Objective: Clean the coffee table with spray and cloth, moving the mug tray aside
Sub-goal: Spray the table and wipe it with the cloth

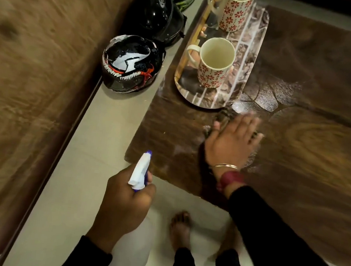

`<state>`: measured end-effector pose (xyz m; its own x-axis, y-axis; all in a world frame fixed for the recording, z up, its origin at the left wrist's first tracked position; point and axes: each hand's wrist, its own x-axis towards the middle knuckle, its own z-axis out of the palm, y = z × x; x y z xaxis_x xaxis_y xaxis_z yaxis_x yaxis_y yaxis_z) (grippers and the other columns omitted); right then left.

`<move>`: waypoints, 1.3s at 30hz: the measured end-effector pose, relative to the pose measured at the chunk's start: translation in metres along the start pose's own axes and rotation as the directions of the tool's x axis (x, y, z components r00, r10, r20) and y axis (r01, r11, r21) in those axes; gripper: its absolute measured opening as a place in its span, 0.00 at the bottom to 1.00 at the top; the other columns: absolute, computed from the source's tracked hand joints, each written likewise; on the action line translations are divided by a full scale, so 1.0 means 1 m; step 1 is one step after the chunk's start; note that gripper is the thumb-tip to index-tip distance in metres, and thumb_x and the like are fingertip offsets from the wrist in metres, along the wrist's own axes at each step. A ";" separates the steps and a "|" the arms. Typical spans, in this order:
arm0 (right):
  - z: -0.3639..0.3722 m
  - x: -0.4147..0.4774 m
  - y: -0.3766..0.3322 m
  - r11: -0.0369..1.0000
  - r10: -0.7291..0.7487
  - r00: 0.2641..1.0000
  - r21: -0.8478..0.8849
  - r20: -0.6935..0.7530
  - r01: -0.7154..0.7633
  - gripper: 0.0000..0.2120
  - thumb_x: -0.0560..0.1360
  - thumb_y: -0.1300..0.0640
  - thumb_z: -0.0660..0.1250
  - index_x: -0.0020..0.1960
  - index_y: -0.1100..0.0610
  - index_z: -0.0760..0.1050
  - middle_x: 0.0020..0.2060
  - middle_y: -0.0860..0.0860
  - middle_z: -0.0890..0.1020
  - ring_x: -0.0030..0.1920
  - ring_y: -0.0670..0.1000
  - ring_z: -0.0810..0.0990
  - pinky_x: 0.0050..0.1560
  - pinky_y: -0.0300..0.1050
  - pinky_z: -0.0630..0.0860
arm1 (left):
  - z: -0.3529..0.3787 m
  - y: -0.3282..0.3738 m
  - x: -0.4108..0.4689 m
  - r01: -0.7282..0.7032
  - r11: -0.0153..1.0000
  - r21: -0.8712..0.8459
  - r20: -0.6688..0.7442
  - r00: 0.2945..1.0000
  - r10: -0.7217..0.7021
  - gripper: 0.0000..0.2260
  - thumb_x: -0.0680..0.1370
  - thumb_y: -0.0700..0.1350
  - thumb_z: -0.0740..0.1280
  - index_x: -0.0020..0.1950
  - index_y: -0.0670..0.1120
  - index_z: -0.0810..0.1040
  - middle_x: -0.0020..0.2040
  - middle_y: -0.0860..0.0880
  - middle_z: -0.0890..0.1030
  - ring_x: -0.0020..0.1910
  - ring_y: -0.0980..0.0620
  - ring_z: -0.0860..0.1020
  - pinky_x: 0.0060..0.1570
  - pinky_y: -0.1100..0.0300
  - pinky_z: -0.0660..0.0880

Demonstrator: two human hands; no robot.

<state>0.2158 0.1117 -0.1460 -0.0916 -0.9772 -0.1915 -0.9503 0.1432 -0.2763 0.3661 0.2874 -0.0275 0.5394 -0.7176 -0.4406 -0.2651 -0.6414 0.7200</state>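
Note:
My left hand (124, 201) grips the neck of a translucent spray bottle (132, 247) with a white and blue trigger head, held over the floor beside the table's near corner. My right hand (232, 143) lies flat, fingers spread, pressing a dark cloth (223, 116) onto the brown wood-grain coffee table (311, 147); the cloth is mostly hidden under the palm. Just beyond the hand stands an oval patterned tray (252, 54) holding two cream mugs with red flower prints, the near mug (215, 64) and the far mug (236, 8). Wet streaks shine by the tray's right side.
A brown sofa (35, 74) fills the left. Three helmets stand on the tiled floor between sofa and table, the nearest one (132, 63) black with white teeth graphics. My bare feet (180, 228) are on the tiles by the table's near edge.

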 end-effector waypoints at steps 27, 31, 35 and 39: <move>0.042 -0.008 -0.149 0.725 -0.687 0.712 0.062 0.146 0.686 0.29 0.80 0.53 0.63 0.80 0.55 0.63 0.80 0.53 0.65 0.81 0.55 0.58 0.80 0.57 0.41 | -0.017 0.006 0.006 -0.091 0.987 -0.131 -0.122 0.990 0.076 0.07 0.69 0.43 0.68 0.45 0.43 0.79 0.32 0.44 0.78 0.29 0.42 0.78 0.32 0.51 0.78; 0.039 -0.073 -0.085 0.522 -0.846 0.496 0.109 0.194 0.846 0.29 0.81 0.49 0.63 0.80 0.53 0.64 0.80 0.51 0.65 0.81 0.54 0.59 0.79 0.57 0.46 | -0.022 0.010 0.007 -0.090 0.993 -0.077 -0.119 0.990 0.080 0.09 0.68 0.45 0.67 0.46 0.44 0.79 0.33 0.49 0.79 0.30 0.45 0.79 0.35 0.58 0.77; 0.029 -0.100 -0.003 0.521 -0.845 0.502 0.073 0.185 0.850 0.33 0.78 0.51 0.68 0.80 0.50 0.63 0.81 0.49 0.63 0.81 0.52 0.59 0.79 0.58 0.50 | -0.019 0.010 0.005 -0.101 0.994 -0.043 -0.175 0.980 0.092 0.10 0.68 0.46 0.68 0.45 0.42 0.79 0.33 0.43 0.79 0.30 0.41 0.79 0.34 0.51 0.81; 0.002 -0.072 0.074 0.756 -0.654 0.752 0.030 0.086 0.654 0.32 0.77 0.52 0.64 0.80 0.50 0.63 0.82 0.48 0.61 0.82 0.51 0.57 0.78 0.63 0.54 | -0.009 0.015 0.002 -0.152 0.988 0.005 -0.158 0.976 0.151 0.08 0.68 0.47 0.69 0.46 0.50 0.78 0.34 0.48 0.78 0.30 0.44 0.78 0.35 0.59 0.80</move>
<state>0.1533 0.1933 -0.1547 0.5778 -0.8150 -0.0439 -0.7693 -0.5259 -0.3627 0.3701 0.2786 -0.0129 0.6128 -0.7540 -0.2366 -0.3477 -0.5261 0.7761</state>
